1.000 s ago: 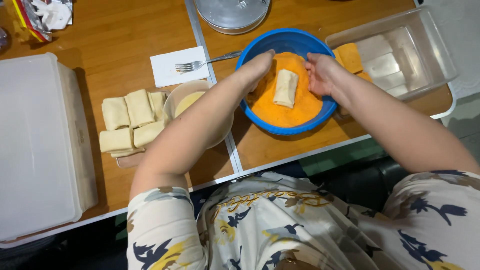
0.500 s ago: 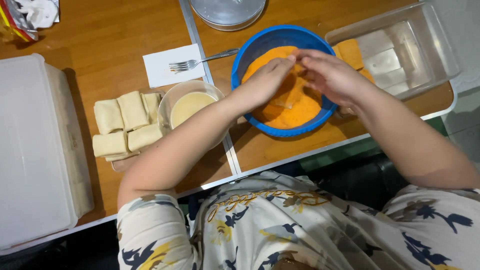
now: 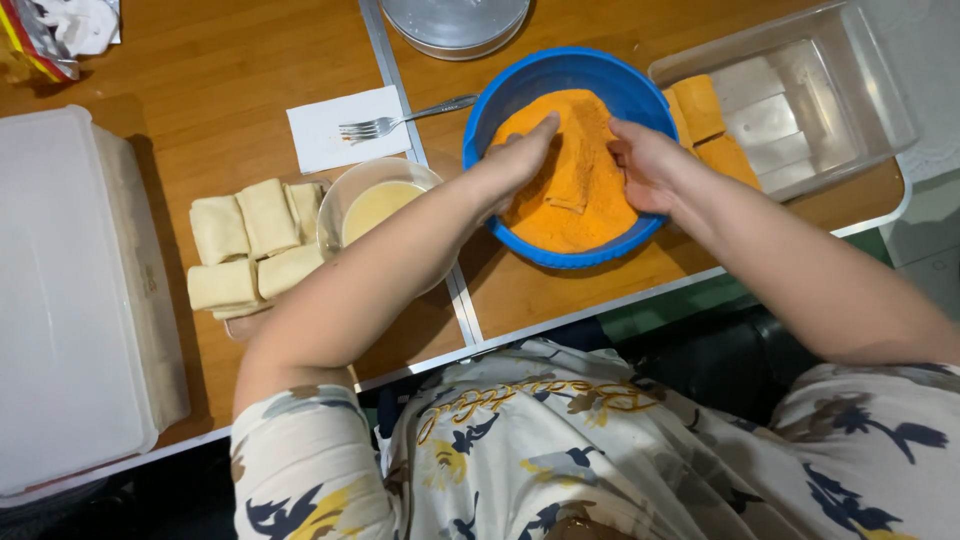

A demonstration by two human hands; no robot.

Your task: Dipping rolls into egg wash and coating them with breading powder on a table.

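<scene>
Item: small rectangular roll coated in orange crumbs (image 3: 573,180), lying at the middle of the round blue plastic bowl (image 3: 500,100) on the wooden table (image 3: 200,80).

Left hand (image 3: 520,160): fingers together, flat against the left edge of the roll, no clamp visible. Right hand (image 3: 645,165): fingers loosely curled, resting at the right edge of the roll, likewise pressing rather than gripping. Placed on both sides, probably to pack crumbs against the long faces and keep the shape square.

Appearance of the roll: fully orange, nearly matching the bed of orange crumbs (image 3: 550,225) beneath; edges raised slightly, upper face flat, no pale dough showing.

Nearby, in working order from left to right:
- Pale uncoated dough rolls (image 3: 245,245), stacked close together on a plate, just left of the clear glass bowl of pale yellow liquid (image 3: 375,205).
- Metal fork (image 3: 400,118) on a white paper napkin (image 3: 320,140), between the two bowls, within reach.
- Clear rectangular plastic container (image 3: 850,90), right of the blue bowl, holding coated orange pieces (image 3: 705,125) at its near end.
- White plastic lidded box (image 3: 70,290) at far left.
- Round metal lid (image 3: 455,25) at the top edge.
</scene>
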